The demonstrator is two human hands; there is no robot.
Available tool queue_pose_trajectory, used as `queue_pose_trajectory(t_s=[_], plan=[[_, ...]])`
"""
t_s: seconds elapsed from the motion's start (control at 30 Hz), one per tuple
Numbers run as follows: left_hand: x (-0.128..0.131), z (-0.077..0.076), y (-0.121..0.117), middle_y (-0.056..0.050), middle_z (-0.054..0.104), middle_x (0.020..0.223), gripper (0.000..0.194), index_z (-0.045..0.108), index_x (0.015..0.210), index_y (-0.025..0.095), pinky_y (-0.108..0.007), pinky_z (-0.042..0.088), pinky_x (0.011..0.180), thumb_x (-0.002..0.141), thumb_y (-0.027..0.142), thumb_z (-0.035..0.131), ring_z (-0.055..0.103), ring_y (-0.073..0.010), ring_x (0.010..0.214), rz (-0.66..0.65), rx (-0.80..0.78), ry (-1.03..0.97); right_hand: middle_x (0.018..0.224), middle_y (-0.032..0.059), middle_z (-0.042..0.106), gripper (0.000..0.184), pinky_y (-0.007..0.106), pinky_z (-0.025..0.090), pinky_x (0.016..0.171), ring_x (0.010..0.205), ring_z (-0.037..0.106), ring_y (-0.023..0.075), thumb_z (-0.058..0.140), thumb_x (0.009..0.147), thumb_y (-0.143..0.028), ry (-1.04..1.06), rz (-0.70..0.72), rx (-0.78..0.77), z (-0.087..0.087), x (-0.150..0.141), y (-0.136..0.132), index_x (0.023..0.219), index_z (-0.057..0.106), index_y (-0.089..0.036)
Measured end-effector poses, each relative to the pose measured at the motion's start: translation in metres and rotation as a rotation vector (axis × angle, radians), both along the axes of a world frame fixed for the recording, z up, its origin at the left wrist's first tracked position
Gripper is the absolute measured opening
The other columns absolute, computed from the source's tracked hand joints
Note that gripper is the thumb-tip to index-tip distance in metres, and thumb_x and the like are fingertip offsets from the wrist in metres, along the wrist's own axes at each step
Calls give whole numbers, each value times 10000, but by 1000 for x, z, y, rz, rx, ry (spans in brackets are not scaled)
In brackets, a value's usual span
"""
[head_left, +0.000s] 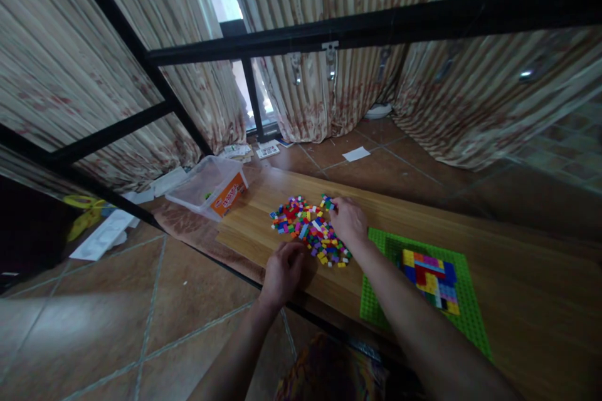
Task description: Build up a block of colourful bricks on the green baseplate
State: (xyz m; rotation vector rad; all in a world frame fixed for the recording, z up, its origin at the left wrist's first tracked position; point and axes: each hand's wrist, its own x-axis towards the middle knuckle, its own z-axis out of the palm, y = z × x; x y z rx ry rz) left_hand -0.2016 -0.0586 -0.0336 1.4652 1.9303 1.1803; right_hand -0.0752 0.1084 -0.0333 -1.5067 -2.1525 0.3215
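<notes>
Wooden tabletop (pixel 251 229): right hand (pixel 348 220) and left hand (pixel 283 270) curled by bricks (pixel 323 241) (grips unclear)

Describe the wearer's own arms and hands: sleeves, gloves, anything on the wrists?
Left hand and right hand: ungloved. Left forearm and right forearm: bare, no sleeves in view. No watch, band or cable visible on either wrist. Rings: too small and dim to tell.
</notes>
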Motion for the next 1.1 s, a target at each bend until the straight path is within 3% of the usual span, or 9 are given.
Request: queue_pose_trajectory(t_s=[0.13,0.23,0.4,0.53,0.63,0.77,0.93,1.1], plan=[[1,-2,0,-39,666,969,177,686,946,219,-276,482,811,830,213,553,618,-159,876,8,2,4,966,110,662,145,331,429,807,930,593,241,560,825,-188,-61,28,-7,0,0,3,917,672,-187],[5,2,1,-37,672,928,199,685,965,198,-266,482,767,832,293,571,609,-149,811,65,-12,-80,950,90,667,116,327,433,823,934,598,230,559,829,-202,34,65,-21,7,6,-8,891,658,-192],[17,25,10,-25,654,818,390,642,1062,161,-214,445,611,835,467,557,555,-113,664,86,-4,-414,881,18,696,131,288,472,734,779,640,170,553,853,-278,491,209,-188,27,25,-60,945,628,-222],[30,42,17,22,569,631,359,651,921,141,-189,386,524,797,474,597,460,-75,531,-39,-53,-556,873,8,688,126,272,474,724,777,633,156,540,857,-235,574,297,-249,38,42,-106,952,621,-227],[42,45,14,44,500,543,293,638,775,138,-184,343,482,773,431,624,414,-67,490,-110,-130,-554,888,16,671,132,279,468,758,820,619,158,543,854,-200,561,274,-233,39,53,-125,954,627,-223],[57,45,3,33,535,579,266,644,782,141,-188,372,500,771,405,618,457,-81,529,-134,-187,-570,923,26,668,171,279,475,778,841,621,157,582,833,-179,594,251,-250,37,67,-135,986,646,-220],[64,51,-5,23,547,568,263,646,724,131,-189,386,504,729,393,660,470,-80,530,-149,-243,-602,860,29,676,106,284,482,746,793,627,160,581,846,-206,631,264,-246,35,81,-146,882,680,-218],[71,56,-7,19,570,557,301,658,757,126,-196,414,502,660,403,725,494,-80,509,-166,-327,-819,826,13,701,116,284,529,706,748,650,157,667,799,-299,985,169,-429,27,87,-157,883,686,-221]])
